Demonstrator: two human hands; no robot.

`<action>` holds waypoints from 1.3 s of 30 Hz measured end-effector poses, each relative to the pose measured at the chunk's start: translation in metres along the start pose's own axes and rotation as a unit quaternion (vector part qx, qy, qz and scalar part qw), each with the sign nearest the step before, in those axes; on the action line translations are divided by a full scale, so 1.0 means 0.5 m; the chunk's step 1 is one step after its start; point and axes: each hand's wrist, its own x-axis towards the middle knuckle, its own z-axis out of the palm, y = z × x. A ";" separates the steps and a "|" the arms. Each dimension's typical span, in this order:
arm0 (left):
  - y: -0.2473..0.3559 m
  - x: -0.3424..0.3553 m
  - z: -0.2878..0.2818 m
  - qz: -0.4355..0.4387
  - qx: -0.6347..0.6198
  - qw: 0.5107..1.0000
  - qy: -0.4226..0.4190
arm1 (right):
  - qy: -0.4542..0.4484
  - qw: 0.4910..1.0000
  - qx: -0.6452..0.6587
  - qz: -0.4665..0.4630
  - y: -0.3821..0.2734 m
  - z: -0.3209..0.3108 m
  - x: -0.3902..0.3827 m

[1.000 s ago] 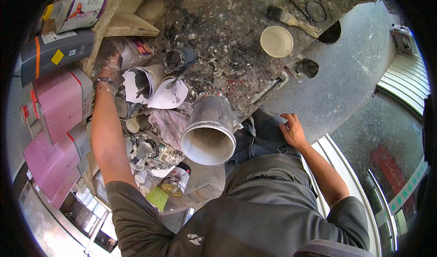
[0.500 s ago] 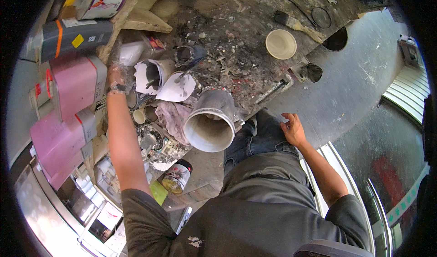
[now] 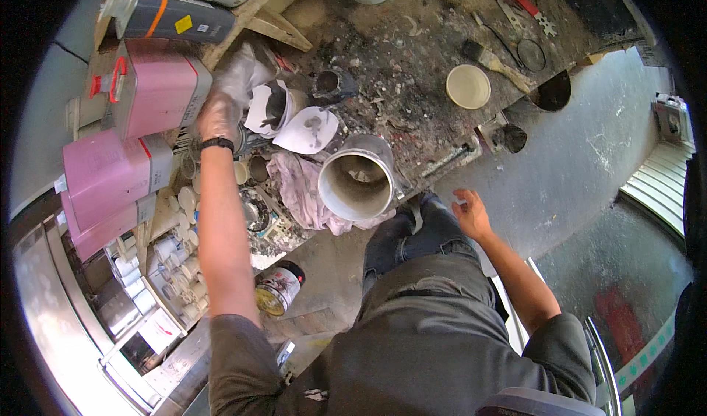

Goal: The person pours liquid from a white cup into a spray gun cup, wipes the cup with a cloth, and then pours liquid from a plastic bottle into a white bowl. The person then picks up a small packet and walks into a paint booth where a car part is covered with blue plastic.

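Note:
My left hand (image 3: pixel 219 118) reaches to the left side of the workbench (image 3: pixel 412 62), a dark band on its wrist. Its fingers are smeared by motion and lie against a blurred, whitish see-through plastic thing (image 3: pixel 249 70); whether they grip it I cannot tell. Just right of that hand stand white paper cones (image 3: pixel 308 130) with dark stains and a small dark cup (image 3: pixel 328 82). My right hand (image 3: pixel 471 213) hangs in the air beside my right thigh, holding nothing, its fingers loosely bent and apart.
Pink jugs (image 3: pixel 162 88) and a grey bottle (image 3: pixel 173 18) line the left shelf. A large grey bucket (image 3: pixel 359 179) sits at the bench's near edge beside a stained rag (image 3: pixel 291 188). Farther right are a cream bowl (image 3: pixel 468 87) and a brush (image 3: pixel 497 64). A can (image 3: pixel 280 287) stands below.
The whole view has shifted, so most bench things appear farther right and higher. My left hand keeps about the same place beside the cones. My right hand still hangs by my thigh.

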 end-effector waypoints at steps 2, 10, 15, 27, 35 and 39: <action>-0.022 -0.026 0.000 -0.018 -0.182 0.982 0.042 | 0.008 1.000 0.010 0.013 0.011 -0.005 -0.013; -0.020 -0.187 -0.045 -0.225 -0.735 0.631 0.104 | 0.032 0.998 0.012 0.052 0.071 -0.006 -0.063; 0.115 -0.305 -0.080 -0.165 -0.441 0.846 0.250 | 0.043 0.997 0.050 0.045 0.066 0.009 -0.048; 0.599 -0.640 -0.076 0.423 0.079 0.902 0.035 | 0.036 0.999 0.022 -0.013 0.032 0.045 -0.051; 0.481 -0.803 -0.053 0.223 -0.124 0.966 0.042 | 0.083 0.962 -0.080 -0.249 -0.174 0.029 -0.050; 0.354 -0.883 -0.023 0.129 -0.130 0.983 -0.017 | 0.112 0.950 -0.162 -0.243 -0.295 0.097 0.014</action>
